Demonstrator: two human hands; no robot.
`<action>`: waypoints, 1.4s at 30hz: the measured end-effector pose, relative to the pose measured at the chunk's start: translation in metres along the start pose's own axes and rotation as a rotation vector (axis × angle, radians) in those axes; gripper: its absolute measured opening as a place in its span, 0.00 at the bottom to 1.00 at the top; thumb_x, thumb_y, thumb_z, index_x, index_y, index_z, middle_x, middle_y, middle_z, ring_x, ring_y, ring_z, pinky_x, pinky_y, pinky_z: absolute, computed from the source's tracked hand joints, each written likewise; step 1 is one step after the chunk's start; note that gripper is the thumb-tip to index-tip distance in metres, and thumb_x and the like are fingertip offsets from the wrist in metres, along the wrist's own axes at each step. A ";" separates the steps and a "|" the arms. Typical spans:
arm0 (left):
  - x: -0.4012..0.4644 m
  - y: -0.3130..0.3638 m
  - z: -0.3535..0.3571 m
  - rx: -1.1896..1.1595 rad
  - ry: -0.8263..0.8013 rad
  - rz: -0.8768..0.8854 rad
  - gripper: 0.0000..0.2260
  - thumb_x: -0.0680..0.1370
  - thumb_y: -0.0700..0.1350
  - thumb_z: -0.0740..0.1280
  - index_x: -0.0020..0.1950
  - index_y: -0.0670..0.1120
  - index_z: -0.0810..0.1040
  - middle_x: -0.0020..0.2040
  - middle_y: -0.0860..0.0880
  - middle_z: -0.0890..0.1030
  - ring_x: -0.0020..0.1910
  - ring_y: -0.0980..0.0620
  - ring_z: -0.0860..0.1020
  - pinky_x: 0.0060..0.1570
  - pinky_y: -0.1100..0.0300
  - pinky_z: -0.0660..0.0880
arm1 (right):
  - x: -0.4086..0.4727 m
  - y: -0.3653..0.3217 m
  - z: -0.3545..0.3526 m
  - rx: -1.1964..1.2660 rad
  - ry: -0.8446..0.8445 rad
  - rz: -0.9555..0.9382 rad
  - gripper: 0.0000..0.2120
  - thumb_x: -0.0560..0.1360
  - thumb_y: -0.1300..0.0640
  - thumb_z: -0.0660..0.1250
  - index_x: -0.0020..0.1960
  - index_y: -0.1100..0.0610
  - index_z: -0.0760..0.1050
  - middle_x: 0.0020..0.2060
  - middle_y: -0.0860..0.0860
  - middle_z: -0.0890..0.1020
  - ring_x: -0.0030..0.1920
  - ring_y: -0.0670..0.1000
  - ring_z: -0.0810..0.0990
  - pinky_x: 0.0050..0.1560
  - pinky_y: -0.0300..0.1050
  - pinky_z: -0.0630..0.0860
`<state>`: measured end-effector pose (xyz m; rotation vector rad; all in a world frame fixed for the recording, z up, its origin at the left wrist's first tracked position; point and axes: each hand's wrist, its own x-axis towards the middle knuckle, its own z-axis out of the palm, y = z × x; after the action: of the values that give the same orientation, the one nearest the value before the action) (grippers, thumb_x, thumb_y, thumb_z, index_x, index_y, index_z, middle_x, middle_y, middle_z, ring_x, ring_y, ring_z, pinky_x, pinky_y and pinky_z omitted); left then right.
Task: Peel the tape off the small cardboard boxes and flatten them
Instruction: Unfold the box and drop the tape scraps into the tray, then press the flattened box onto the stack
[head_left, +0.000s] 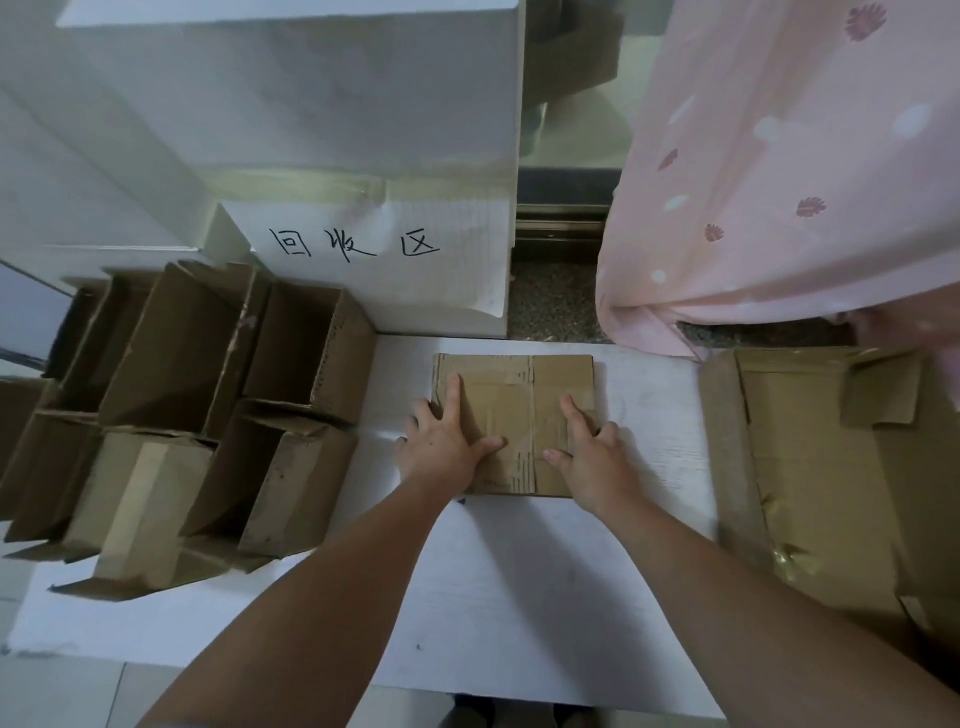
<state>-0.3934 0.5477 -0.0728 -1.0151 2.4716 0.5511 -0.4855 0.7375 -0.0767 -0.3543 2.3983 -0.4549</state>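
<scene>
I have both hands down flat on a flattened box (514, 423) that lies on the white desk (519, 597) straight ahead of me. My left hand (444, 447) presses its left half with the fingers straight and spread, the thumb angled in toward the middle. My right hand (589, 454) presses the right half the same way, fingers open, gripping nothing. Between my two hands runs a lengthwise seam with ragged marks along it; whether any tape is left there I cannot tell.

I judge this to be the flattening step for this one box, close to done: the cardboard lies level under my palms with no flap standing up.

Off to the left of my left hand stands a cluster of small boxes (197, 415) still standing, flaps open, crowded together and touching. To the right of my right hand, well apart from it, lies a larger opened carton (810, 467) with shiny tape scraps on it. Beyond my fingertips stands a white box with handwritten characters (358, 244), and a pink curtain (769, 171) hangs beyond my right hand.

The next move, as I see it, calls for lifting my palms, setting this flat piece aside, and reaching left for the nearest standing box. That means finding a tape edge first, then collapsing the walls along their creases.
</scene>
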 end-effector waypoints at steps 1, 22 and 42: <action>0.000 0.002 0.000 0.014 0.013 0.003 0.49 0.74 0.75 0.63 0.82 0.61 0.34 0.72 0.42 0.60 0.69 0.40 0.67 0.66 0.45 0.69 | 0.000 0.000 0.000 0.000 0.012 -0.001 0.36 0.81 0.40 0.62 0.80 0.33 0.43 0.63 0.57 0.64 0.63 0.61 0.70 0.64 0.57 0.72; -0.061 0.003 -0.016 0.207 0.145 0.488 0.22 0.85 0.53 0.57 0.79 0.48 0.63 0.78 0.49 0.62 0.76 0.46 0.61 0.77 0.46 0.59 | -0.050 -0.026 -0.035 -0.541 0.032 -0.457 0.25 0.83 0.54 0.57 0.79 0.53 0.63 0.80 0.53 0.59 0.79 0.55 0.55 0.76 0.51 0.56; -0.198 -0.110 -0.172 0.191 0.342 0.295 0.29 0.86 0.58 0.56 0.83 0.46 0.58 0.83 0.45 0.60 0.82 0.46 0.57 0.80 0.51 0.51 | -0.157 -0.200 -0.098 -0.642 -0.063 -0.859 0.31 0.84 0.50 0.59 0.82 0.59 0.52 0.81 0.57 0.57 0.80 0.54 0.56 0.78 0.45 0.52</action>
<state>-0.2227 0.5013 0.1492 -0.7226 2.9361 0.2320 -0.4057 0.6363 0.1638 -1.6732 2.1695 -0.0014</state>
